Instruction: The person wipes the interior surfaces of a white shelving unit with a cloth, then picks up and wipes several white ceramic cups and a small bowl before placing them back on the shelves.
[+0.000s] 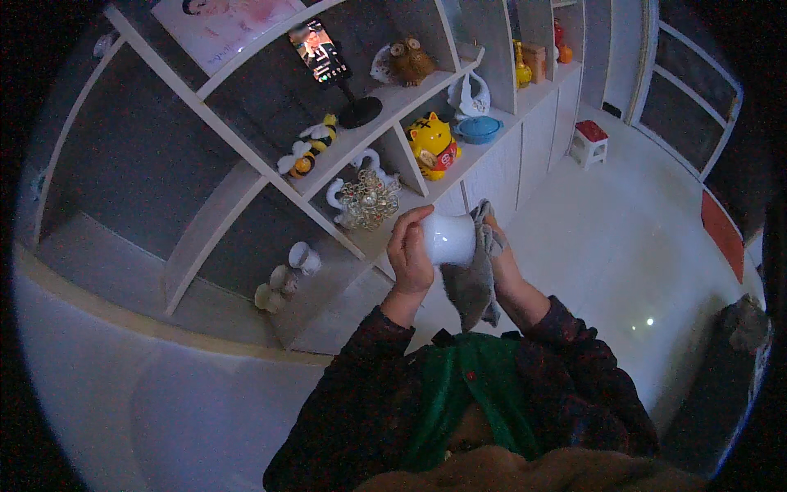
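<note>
A glossy white ceramic vessel lies sideways between my two hands in front of the shelving. My left hand grips its left end, fingers curled round it. At the opposite end, my right hand holds a grey cloth against the vessel; the cloth hangs down below it and hides part of the fingers. Behind the vessel, on the shelves, stand a yellow cat figurine with a red bib and a gold-and-silver beaded ornament beside white swan figures.
The white shelf unit also holds a bee figurine, a phone on a stand, an owl figurine, a blue lidded pot and a small white cup. A red-topped stool stands farther off.
</note>
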The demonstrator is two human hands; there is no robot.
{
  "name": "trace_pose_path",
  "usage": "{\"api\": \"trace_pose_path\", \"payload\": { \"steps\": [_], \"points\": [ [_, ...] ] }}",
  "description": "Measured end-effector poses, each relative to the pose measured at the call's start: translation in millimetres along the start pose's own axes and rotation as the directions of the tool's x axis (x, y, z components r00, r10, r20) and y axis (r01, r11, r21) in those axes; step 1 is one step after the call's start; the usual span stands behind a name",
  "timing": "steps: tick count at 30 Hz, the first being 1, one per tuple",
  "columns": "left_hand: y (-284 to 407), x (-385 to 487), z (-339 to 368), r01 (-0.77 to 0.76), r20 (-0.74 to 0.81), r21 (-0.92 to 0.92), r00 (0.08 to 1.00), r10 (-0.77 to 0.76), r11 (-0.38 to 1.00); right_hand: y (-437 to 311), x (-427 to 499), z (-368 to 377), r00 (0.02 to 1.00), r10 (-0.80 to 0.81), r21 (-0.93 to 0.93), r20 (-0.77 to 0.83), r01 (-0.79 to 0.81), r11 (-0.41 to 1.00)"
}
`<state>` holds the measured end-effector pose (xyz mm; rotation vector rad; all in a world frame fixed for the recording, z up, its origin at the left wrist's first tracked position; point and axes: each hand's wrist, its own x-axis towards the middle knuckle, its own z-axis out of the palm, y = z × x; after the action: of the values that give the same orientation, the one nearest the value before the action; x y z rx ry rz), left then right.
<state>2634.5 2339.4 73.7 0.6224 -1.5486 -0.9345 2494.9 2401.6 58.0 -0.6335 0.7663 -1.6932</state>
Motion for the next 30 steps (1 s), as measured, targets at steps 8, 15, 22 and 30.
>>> {"api": "trace_pose_path", "payload": {
  "steps": [8,15,22,30],
  "points": [
    [13.3,-5.7,14.2,0.108,-0.056,0.043,0.993,-0.105,0.993,-2.8,-9.2,10.6,0.988,-0.015,-0.258,0.153,0.054,0.965],
    [22.8,-4.0,-6.2,0.356,0.253,-0.468,0.931,-0.263,0.809,-26.3,-5.9,10.0,0.991,-0.035,0.009,0.13,0.034,0.999],
    [17.2,2.1,-14.2,0.537,0.419,-0.41,0.829,-0.37,0.738,-31.7,-2.4,2.5,0.973,0.169,0.059,0.154,-0.18,0.982],
    [18.6,-4.5,-21.9,0.489,0.411,-0.181,0.826,-0.386,0.853,-42.1,-4.1,-5.5,0.972,0.115,-0.126,0.206,-0.09,0.988]
  ]
}}
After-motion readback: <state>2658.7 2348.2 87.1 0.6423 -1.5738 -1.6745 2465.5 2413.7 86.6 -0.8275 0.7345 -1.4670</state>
